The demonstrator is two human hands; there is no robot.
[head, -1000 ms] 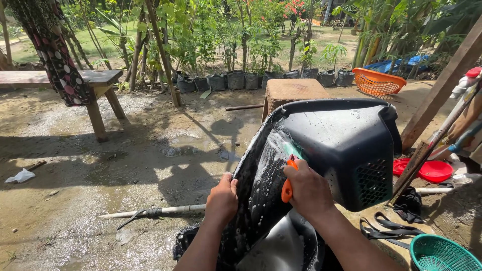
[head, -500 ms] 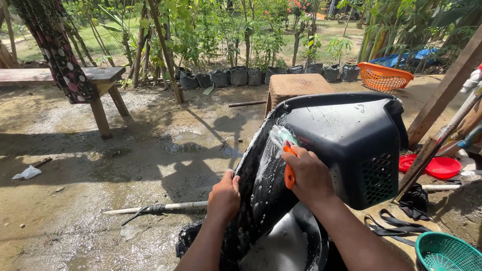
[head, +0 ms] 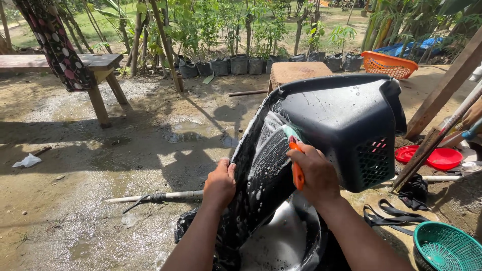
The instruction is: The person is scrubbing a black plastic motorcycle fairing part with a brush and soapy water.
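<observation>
A large black plastic basket point(head: 341, 120) is tipped on its side, its soapy bottom facing me. My left hand point(head: 220, 184) grips the basket's lower left edge. My right hand point(head: 316, 173) holds an orange-handled scrub brush point(head: 296, 156) whose green bristle head presses on the foamy bottom panel. Beneath the basket sits a dark basin point(head: 283, 241) filled with white suds.
Wet muddy ground with a puddle point(head: 188, 131) lies ahead. A pipe point(head: 160, 196) lies on the ground at left. A wooden bench point(head: 95, 68), a woven stool point(head: 296, 73), an orange basket point(head: 389, 64), a red dish point(head: 434, 158), a green basket point(head: 444, 248) and black straps point(head: 391, 218) surround me.
The brush swept up the foamy panel to the left, then back down to the right. The basket has risen slightly in view. My left hand kept its grip.
</observation>
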